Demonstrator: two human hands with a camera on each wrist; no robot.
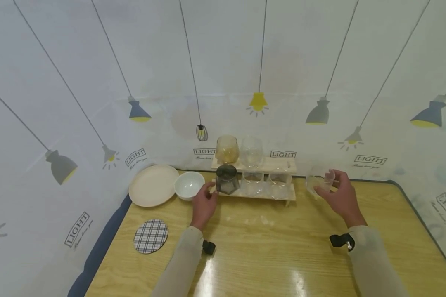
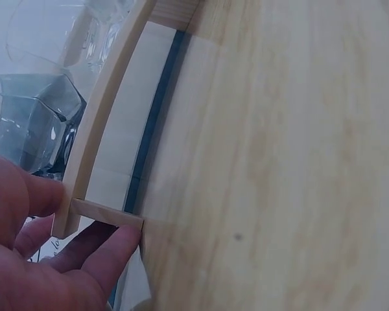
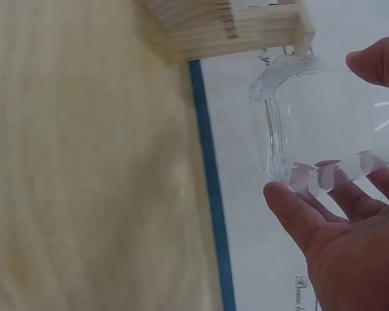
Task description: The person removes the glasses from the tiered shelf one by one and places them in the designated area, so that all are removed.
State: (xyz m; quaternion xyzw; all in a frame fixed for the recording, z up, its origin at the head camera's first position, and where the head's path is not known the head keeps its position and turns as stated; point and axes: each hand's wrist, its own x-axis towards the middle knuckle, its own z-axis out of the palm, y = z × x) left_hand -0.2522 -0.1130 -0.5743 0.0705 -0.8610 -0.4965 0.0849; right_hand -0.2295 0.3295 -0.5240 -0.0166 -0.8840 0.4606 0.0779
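My right hand (image 1: 342, 199) holds a clear glass (image 3: 324, 120) in the air to the right of a two-tier wooden rack (image 1: 292, 193). In the right wrist view the thumb is on one side of the glass and the fingers on the other. My left hand (image 1: 204, 205) grips the rack's left end, thumb by the front bar and fingers at the leg below. A dark grey glass (image 1: 227, 180) and two clear glasses, one in the middle (image 1: 252, 183) and another clear glass (image 1: 280, 184) rightward, stand on the lower tier. An amber glass (image 1: 227, 150) and a clear glass (image 1: 252, 152) occupy the upper tier.
Left of the rack are a white bowl (image 1: 189, 185) and a large cream plate (image 1: 153, 186). A round checked coaster (image 1: 150, 236) lies nearer on the wooden table (image 1: 260, 251). A lamp-printed backdrop (image 1: 226, 82) rises behind the table and along its sides.
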